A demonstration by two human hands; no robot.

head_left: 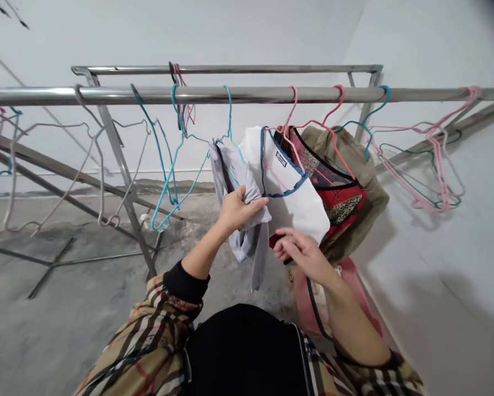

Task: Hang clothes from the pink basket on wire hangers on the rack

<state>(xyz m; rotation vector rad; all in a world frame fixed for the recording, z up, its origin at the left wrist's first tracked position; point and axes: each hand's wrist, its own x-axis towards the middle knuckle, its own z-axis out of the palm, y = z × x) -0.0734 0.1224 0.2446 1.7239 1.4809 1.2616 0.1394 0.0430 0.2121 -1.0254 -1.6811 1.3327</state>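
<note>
- Two hands up at the rail point(247, 94), mid-frame.
- L hand point(235, 209) closed on the grey garment point(247, 220), which hangs from a blue hanger point(229, 118).
- R hand point(300, 250): fingers loosely spread, touching the white top point(296, 206) at its lower edge; I see no firm grip.
- Red garment point(341, 201) & olive one point(364, 165) hang just right.
- Empty hangers point(164, 165) left.

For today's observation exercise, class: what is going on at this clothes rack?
A person stands at a metal rack hung with wire hangers. The left hand grips a pale grey garment on a blue hanger. The right hand, fingers open, touches the lower edge of a white top. Red and olive garments hang behind it.
</note>
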